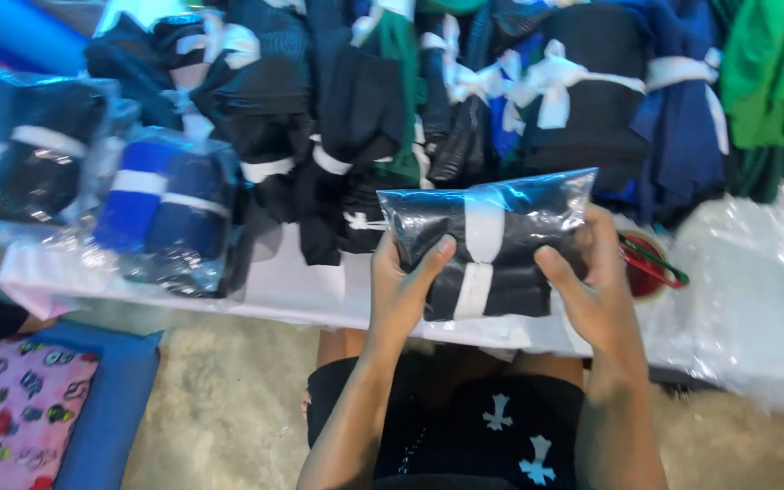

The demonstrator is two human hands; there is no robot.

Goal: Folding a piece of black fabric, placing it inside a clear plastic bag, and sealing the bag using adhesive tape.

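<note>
in the middle of the frame the left hand (403, 289) and the right hand (594, 292) both clamp on a clear plastic bag holding a dark folded cloth bundle tied with a white ribbon (487, 243). the left thumb lies over the bag's front at its lower left, the right thumb over its lower right, with the fingers wrapped behind. the bag is held upright above the near edge of the white-covered table (301, 295). the step in hand looks like seating the bundle in its bag; to do it well, keep the grip even on both sides so the ribbon stays centred, and press out trapped air. more tied dark bundles (356, 118) fill the upper middle, and bagged blue bundles (170, 213) lie at left.
</note>
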